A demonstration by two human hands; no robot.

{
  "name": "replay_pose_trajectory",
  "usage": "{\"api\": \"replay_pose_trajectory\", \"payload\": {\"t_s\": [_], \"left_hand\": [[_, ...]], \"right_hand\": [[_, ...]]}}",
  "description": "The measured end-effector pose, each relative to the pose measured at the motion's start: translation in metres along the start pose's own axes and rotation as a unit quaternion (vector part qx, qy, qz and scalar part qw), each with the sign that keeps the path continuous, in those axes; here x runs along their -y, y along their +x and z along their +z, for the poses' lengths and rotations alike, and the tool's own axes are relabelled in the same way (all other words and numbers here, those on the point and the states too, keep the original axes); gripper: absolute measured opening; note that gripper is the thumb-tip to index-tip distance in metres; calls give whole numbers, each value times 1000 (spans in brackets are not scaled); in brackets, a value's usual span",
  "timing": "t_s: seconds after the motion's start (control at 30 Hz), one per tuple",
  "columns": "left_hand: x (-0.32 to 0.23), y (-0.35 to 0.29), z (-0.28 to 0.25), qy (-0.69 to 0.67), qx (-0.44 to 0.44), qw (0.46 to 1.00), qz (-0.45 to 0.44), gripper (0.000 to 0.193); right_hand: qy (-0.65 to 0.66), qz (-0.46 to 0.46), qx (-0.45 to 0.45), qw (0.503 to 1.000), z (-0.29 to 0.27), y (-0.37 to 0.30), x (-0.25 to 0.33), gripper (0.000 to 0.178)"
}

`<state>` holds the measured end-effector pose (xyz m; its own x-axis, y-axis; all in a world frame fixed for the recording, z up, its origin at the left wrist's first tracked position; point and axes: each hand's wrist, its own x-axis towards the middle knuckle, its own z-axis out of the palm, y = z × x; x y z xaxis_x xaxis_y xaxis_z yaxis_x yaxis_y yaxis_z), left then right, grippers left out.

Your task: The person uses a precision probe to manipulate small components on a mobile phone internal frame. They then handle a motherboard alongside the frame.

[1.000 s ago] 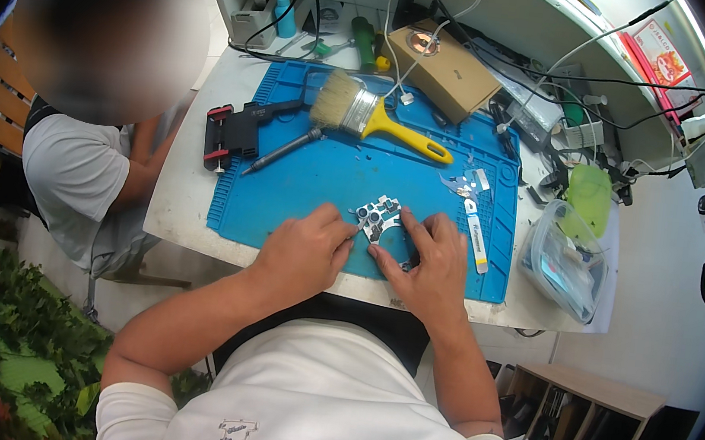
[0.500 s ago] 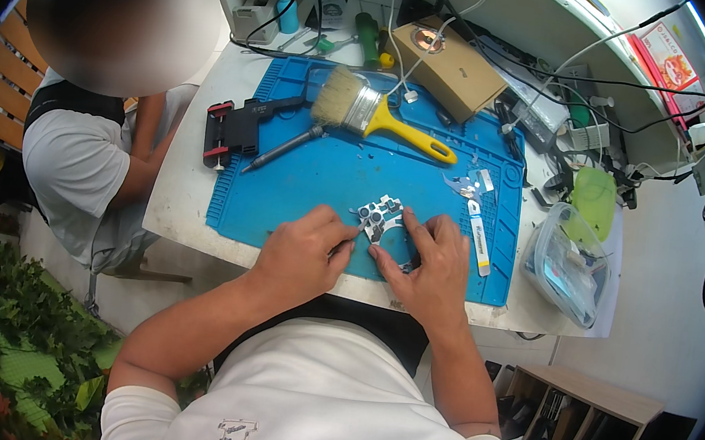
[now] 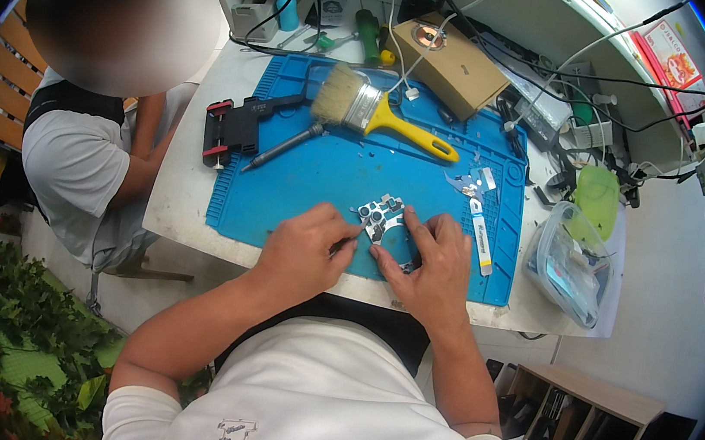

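A small curved electronic part [image 3: 382, 215], white and dark with round lens-like circles, is over the blue mat [image 3: 323, 173] in front of me. My right hand [image 3: 432, 264] grips it along its right side between thumb and fingers. At its left edge, my left hand [image 3: 308, 245] is closed, fingertips pinched together close beside the part. Whatever those fingertips hold, if anything, is too small to make out. Part of the electronic piece is hidden behind my right thumb and fingers.
Beyond my hands lie a yellow-handled brush [image 3: 381, 119], a dark pen-like tool [image 3: 282, 149] and a black-and-red clamp [image 3: 232, 132]. A white-and-yellow knife-like tool [image 3: 479, 239] and a clear plastic tub [image 3: 569, 266] are to the right. A cardboard box [image 3: 448, 66] stands behind. Another person [image 3: 83, 146] sits at left.
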<state>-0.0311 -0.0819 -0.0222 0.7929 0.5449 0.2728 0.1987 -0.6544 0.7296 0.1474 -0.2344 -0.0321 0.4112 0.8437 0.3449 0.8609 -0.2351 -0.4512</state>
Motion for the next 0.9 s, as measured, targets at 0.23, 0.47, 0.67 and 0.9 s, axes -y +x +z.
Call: {"api": "replay_pose_trajectory", "payload": {"t_s": [0.23, 0.47, 0.67, 0.9], "left_hand": [[0, 3, 5, -7, -15, 1000, 5, 19], [-1, 3, 4, 14, -1, 1000, -3, 18], [-11, -3, -10, 5, 23, 1000, -20, 23], [-9, -4, -14, -38, 30, 997, -59, 25]], "right_hand": [[-1, 2, 0, 1000, 0, 0, -1, 71], [0, 0, -7, 1000, -1, 1, 1, 71], [29, -22, -10, 999, -8, 8, -4, 69], [45, -44, 35, 997, -16, 34, 7, 63]]}}
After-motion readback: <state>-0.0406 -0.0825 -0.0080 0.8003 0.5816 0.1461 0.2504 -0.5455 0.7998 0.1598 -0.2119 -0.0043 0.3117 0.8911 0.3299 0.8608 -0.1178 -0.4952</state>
